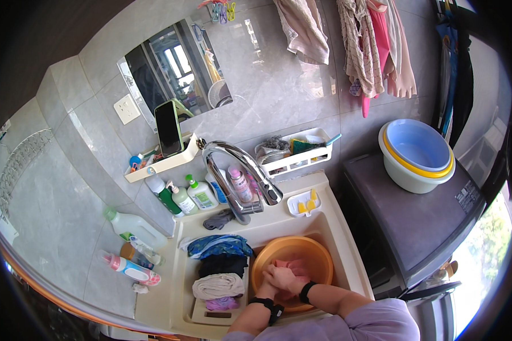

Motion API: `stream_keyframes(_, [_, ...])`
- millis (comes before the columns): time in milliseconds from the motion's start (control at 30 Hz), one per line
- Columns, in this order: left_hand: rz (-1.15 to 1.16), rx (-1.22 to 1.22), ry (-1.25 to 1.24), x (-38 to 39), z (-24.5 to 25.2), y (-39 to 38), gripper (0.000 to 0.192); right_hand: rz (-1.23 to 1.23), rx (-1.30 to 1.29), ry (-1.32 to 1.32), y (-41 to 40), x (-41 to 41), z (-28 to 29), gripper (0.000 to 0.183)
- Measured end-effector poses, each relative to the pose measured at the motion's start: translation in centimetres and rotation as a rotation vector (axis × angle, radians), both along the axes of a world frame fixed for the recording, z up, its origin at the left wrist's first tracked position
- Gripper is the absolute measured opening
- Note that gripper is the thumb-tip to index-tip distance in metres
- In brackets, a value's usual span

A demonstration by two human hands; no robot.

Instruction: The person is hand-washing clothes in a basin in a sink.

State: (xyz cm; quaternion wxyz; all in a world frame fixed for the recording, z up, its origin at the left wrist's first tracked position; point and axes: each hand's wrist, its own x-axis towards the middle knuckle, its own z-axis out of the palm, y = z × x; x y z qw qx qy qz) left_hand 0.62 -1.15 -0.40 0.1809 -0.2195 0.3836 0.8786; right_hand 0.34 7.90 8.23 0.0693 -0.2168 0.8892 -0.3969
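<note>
An orange plastic basin [260, 261] stands in the right part of the sink. Inside it lies a wet pink cloth [296, 267], bunched up in what looks like water. Both hands are down in this basin, pressed together with the cloth bunched around and between them. My left hand [268, 279] is partly covered by my right hand [285, 277], whose fingers curl over it. Their grip hides part of the cloth. Left of the basin, a washboard [200, 314] carries a folded beige towel [217, 286], a purple cloth [222, 303], a black cloth [222, 265] and a blue patterned cloth [219, 246].
A chrome faucet [239, 153] arches over the sink [358, 277]. On the rear ledge are several bottles [202, 195], a grey cloth [218, 219] and a soap dish [292, 209] with yellow soap pieces. Stacked basins [414, 181] sit on a dark appliance [409, 226] at right.
</note>
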Motion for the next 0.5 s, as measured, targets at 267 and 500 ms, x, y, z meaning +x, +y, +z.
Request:
stream_keyframes(267, [0.024, -0.092, -0.101, -0.9, 1.9, 1.1, 0.038, -0.18, 0.112, -0.034, 1.0, -2.9, -2.7, 0.03])
stream_keyframes(500, [0.093, -0.311, 0.001, -1.3, 1.8, 0.3, 0.047, -0.23, 0.149, -0.027, 3.6, -4.1, -3.9, 0.029])
